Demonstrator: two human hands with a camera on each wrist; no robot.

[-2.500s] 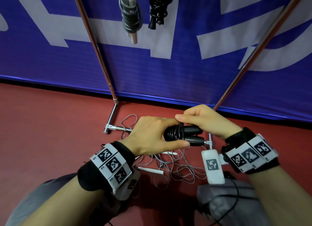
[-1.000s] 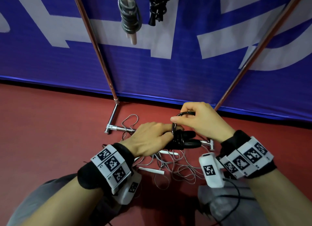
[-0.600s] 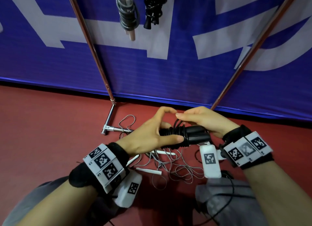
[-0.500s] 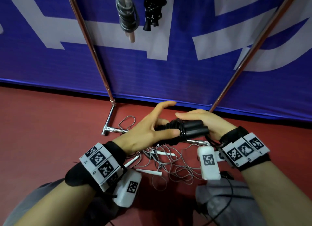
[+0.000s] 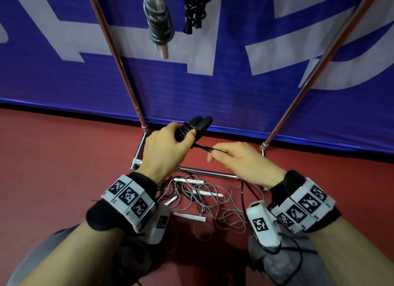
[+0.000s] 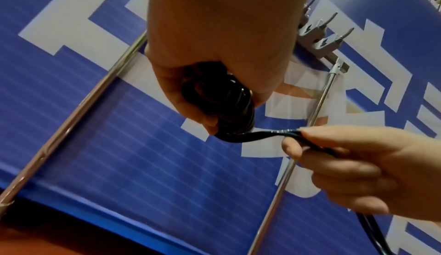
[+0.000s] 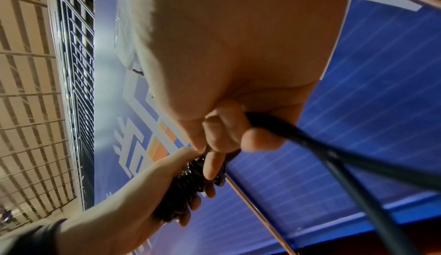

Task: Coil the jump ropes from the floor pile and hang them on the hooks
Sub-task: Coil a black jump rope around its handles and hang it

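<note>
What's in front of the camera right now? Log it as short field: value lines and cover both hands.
left hand: grips the wrapped black jump rope around its two handles
right hand: pinches the loose black cord end that runs out of the bundle
floor pile: tangled grey ropes with white handles, below the hands
already hung: one grey rope, one black rope
free hooks: several bare ones on the rack's top bar
</note>
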